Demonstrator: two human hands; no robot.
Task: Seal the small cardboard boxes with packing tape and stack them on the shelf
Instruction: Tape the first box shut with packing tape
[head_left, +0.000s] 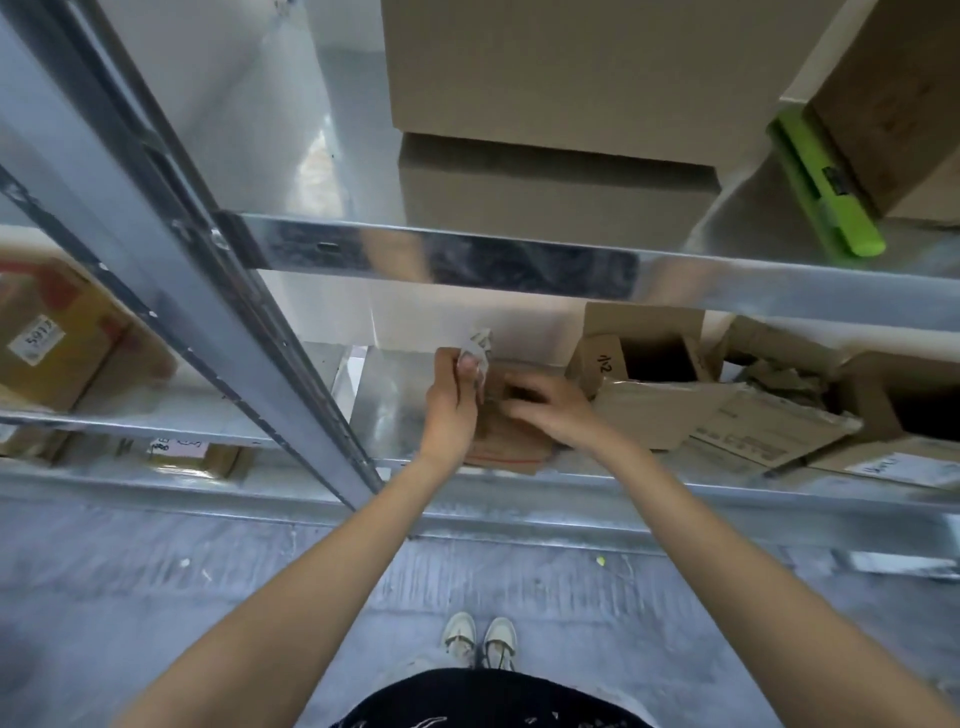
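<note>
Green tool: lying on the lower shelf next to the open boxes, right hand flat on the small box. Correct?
Not quite. The head view shows the green tool on the upper shelf, beside the big closed boxes. The right hand does rest on the small box.

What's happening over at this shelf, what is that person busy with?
A person stands at a metal shelf, working on a small cardboard box that sits on it. The right hand lies on top of the box, while the left hand pinches a crumpled whitish strip, possibly tape or a label, just above it. To the right lie opened boxes and flattened cardboard. Larger closed boxes sit on the shelf above, next to a green tool.
</note>
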